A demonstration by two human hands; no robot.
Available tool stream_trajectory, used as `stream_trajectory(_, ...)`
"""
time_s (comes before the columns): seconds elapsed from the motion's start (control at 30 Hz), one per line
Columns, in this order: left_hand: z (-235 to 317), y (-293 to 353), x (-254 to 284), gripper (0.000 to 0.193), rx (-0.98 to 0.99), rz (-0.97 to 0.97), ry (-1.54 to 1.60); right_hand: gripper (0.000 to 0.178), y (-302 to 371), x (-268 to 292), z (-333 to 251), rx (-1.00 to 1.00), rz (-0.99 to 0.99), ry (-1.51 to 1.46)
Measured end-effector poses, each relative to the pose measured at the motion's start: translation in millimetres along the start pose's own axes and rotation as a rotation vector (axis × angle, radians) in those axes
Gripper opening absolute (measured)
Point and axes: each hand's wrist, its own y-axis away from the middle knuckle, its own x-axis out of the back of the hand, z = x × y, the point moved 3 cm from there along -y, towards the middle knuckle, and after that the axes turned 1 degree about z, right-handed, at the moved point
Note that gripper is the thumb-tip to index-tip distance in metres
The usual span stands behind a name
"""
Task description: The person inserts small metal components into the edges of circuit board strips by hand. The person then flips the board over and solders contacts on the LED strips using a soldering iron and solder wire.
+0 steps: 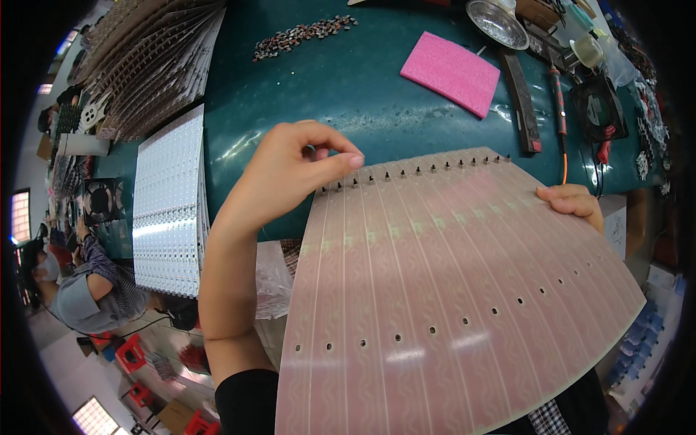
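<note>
At the far left a co-worker point(94, 293) in a grey top sits beside the green table point(290, 94), with red stools point(131, 353) on the floor nearer by. A fanned stack of brown boards point(148, 61) stands at the table's far left, and a stack of white boards point(168, 196) lies just nearer, its long side running near to far. Next comes the left hand point(283, 167), over the far left corner of the pinkish panel point(435, 283); its thumb and forefinger meet at the tips, and whether they pinch anything cannot be told. Beyond it a loose pile of small parts point(304, 36) stretches sideways. The panel fills the lower middle, its near part in front of the person's body and its far edge over the table. Its joined strips have their long axis running near to far, spreading toward the person; a row of black pins point(418, 172) sticks up along the far edge, which slants slightly away toward the right, and a row of holes crosses the nearer half. Past that edge lies a pink foam block point(451, 72), set askew. At the panel's right edge, the right hand point(576, 204) has its fingers curled onto the rim, grasping it. Farther right, beyond this hand, a dark bar point(518, 101) and a soldering iron point(558, 101) point away from the person, beside a black fan point(599, 109).
</note>
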Motion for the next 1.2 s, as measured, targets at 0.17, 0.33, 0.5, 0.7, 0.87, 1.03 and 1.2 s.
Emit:
stream_trajectory(0.17, -1.3, -9.3, -13.0, 0.017, 0.003, -0.121, -0.065, 0.027, 0.5, 0.6, -1.9, -0.005, -0.015, 0.049)
stream_trajectory(0.33, 3.8, -5.5, -18.8, 0.015, -0.093, -0.112, -0.137, 0.03, 1.2, -1.3, -2.7, 0.03, -0.016, 0.072)
stream_trajectory(0.5, 8.9, -0.4, -21.5, 0.016, -0.165, -0.099, -0.216, 0.032, 4.6, -1.8, -0.2, 0.025, 0.01, 0.044)
stream_trajectory(0.7, 3.7, -5.9, -16.4, 0.017, -0.151, -0.111, -0.141, 0.032, 0.0, -2.2, -2.6, 0.054, 0.001, 0.102)
stream_trajectory(0.87, 2.7, -3.3, -4.3, 0.017, -0.041, -0.075, -0.149, 0.031, -0.5, -2.6, -3.3, 0.053, 0.005, 0.095)
stream_trajectory(1.03, -3.2, 1.9, -8.5, 0.016, -0.016, -0.094, -0.138, 0.03, -0.5, -3.6, -2.4, 0.05, 0.011, 0.099)
stream_trajectory(1.2, 1.1, 5.3, -13.3, 0.016, -0.106, -0.066, -0.213, 0.031, 2.7, -2.7, -1.1, 0.1, 0.031, 0.108)
